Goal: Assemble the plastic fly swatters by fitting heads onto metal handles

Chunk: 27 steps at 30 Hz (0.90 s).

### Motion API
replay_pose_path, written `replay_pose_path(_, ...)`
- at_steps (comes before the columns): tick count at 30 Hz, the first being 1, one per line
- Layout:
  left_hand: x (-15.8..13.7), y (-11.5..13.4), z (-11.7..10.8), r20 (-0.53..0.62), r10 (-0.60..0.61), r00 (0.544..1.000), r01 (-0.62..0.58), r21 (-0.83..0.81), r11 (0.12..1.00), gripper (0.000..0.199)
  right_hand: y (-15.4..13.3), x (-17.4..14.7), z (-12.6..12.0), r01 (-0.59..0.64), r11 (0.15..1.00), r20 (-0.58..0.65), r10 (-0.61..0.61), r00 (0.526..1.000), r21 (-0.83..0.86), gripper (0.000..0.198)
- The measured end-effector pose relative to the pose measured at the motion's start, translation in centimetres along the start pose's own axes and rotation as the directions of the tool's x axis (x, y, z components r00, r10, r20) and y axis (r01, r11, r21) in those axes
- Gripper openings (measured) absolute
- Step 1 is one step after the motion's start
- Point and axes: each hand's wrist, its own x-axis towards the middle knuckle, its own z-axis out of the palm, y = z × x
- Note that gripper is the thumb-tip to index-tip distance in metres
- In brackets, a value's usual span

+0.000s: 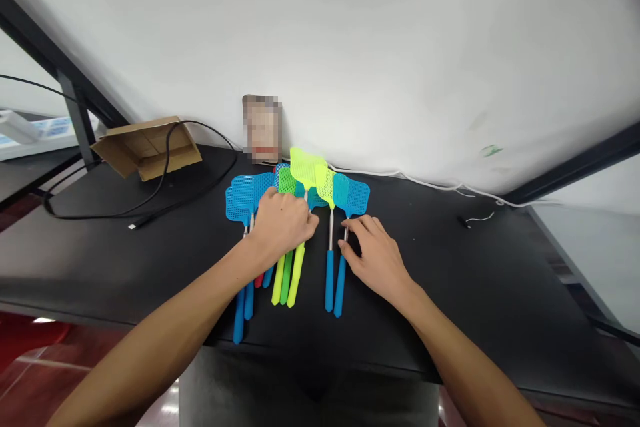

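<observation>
Left hand (284, 219): curled over middle swatters (287, 279), grip hidden
Right hand (373, 250): half-curled at rightmost blue-handled swatter (341, 283), hold unclear

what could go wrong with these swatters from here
Lifting the rightmost swatter, where the right hand is, might drag others along, since the swatter heads overlap.

The left hand covers the middle of the bunch, so it could knock several at once; its exact hold is hidden.

The leftmost blue handle reaches close to the front edge of the table, so a bump might send that swatter off.
</observation>
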Motion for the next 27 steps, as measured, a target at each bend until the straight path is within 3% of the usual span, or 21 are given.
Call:
replay_pose_path(3,0.6,-0.8,-0.6,-0.081,-0.133,0.988,0.119,-0.156,0.981,0.033,-0.1,0.0,0.0,0.005,1.0,-0.005,-0.005,1.0,-0.005,0.032)
replay_pose_path(6,0.9,-1.5,-1.2,-0.112,-0.229,0.967,0.169,-0.39,0.905,0.035,-0.2,-0.1,0.1,0.036,0.999,-0.006,-0.036,0.999,-0.015,0.04)
replay_pose_path(13,1.1,-1.5,-1.8,-0.192,-0.317,0.929,0.056,-0.772,0.633,0.031,-0.3,-0.2,0.7,0.101,0.995,-0.008,-0.101,0.995,0.023,0.044)
replay_pose_path(16,0.7,0.0,-1.2,-0.086,-0.252,0.964,0.039,-0.89,0.454,0.03,-0.7,-0.3,0.6,0.166,0.981,-0.008,-0.166,0.986,0.097,0.043)
replay_pose_path(19,0.1,1.7,-0.2,0.082,-0.143,0.986,0.117,-0.96,0.256,0.031,-0.9,-0.2,0.3,0.235,0.96,0.016,-0.24,0.971,0.15,0.041)
replay_pose_path(21,-0.3,2.4,0.4,0.148,-0.1,0.984,0.164,-0.97,0.18,0.032,-0.6,0.0,-0.1,0.248,0.942,0.044,-0.264,0.963,0.227,0.04)
replay_pose_path(24,-0.6,2.8,1.0,0.21,-0.048,0.977,0.214,-0.967,0.135,0.032,0.8,0.5,-0.8,0.101,0.892,0.061,-0.142,0.988,0.44,0.032)
replay_pose_path(27,-0.8,2.8,1.4,0.221,-0.001,0.975,0.218,-0.965,0.146,0.032,2.2,1.0,-1.3,-0.126,0.724,0.065,0.111,0.992,0.678,0.024)
